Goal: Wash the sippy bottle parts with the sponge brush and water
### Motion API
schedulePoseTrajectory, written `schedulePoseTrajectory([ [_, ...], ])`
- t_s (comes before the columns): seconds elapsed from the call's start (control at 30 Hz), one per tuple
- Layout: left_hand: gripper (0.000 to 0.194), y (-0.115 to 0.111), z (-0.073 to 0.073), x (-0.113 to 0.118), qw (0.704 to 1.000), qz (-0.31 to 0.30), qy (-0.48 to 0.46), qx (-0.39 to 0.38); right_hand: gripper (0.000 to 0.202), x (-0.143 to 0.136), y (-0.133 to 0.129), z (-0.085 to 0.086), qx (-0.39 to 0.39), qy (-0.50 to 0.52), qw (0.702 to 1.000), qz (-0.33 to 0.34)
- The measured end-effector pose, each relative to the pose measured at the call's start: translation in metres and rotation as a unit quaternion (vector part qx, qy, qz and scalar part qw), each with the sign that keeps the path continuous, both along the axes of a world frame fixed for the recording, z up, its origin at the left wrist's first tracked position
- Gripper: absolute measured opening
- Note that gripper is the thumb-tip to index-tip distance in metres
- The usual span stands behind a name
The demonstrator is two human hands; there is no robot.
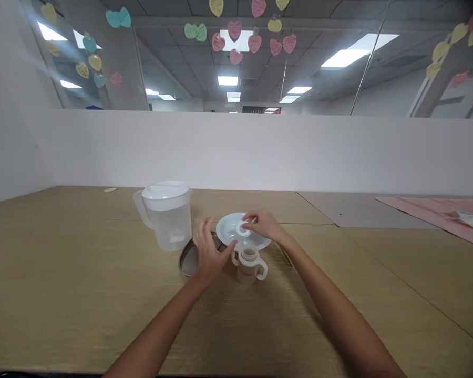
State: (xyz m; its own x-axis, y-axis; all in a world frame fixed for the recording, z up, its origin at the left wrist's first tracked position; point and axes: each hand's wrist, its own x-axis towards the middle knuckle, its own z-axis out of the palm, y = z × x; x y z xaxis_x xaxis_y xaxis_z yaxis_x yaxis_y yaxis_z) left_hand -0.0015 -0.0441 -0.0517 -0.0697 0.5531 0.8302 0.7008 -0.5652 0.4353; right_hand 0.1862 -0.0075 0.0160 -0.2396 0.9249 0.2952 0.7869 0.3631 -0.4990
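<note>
In my right hand (263, 224), fingers closed, is a white bottle collar (242, 229), held over a white plate (224, 229); whether a nipple is fitted in it is too small to tell. Just in front of the plate stands an uncapped, two-handled baby bottle (247, 274), upright with its threaded neck showing. My left hand (209, 254) is open, fingers spread, its thumb close to the bottle's left handle; contact there is unclear. Partly hidden behind that hand is a shallow round dish (189, 261) with a dark metallic rim.
A lidded translucent pitcher (169, 220) with some clear liquid stands at the left. A thin yellowish item (287, 256) lies beneath my right wrist. Pink cloth (437, 210) covers the far right, and a small pale piece (110, 189) lies by the wall.
</note>
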Motion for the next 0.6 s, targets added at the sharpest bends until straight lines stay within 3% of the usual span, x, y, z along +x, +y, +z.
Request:
schedulePoseTrajectory([
  [0.1,0.084,0.013,0.007,-0.019,0.99,0.116,-0.073,0.024,0.018,0.015,0.018,-0.016,-0.035,-0.152,0.981,-0.116],
  [0.2,0.09,0.027,0.011,-0.046,0.969,0.189,-0.159,0.031,0.016,0.02,0.026,-0.03,-0.057,-0.197,0.971,-0.12],
  [0.33,0.103,0.039,0.008,-0.075,0.947,0.232,-0.222,-0.011,0.015,0.017,0.025,-0.035,-0.053,-0.202,0.972,-0.108],
  [0.47,0.103,0.044,0.008,-0.081,0.928,0.251,-0.263,-0.079,0.018,0.015,0.019,-0.022,-0.038,-0.189,0.976,-0.099],
  [0.6,0.109,0.047,0.007,-0.081,0.921,0.254,-0.274,-0.113,0.024,0.006,-0.008,0.015,0.047,-0.082,0.991,-0.096],
])
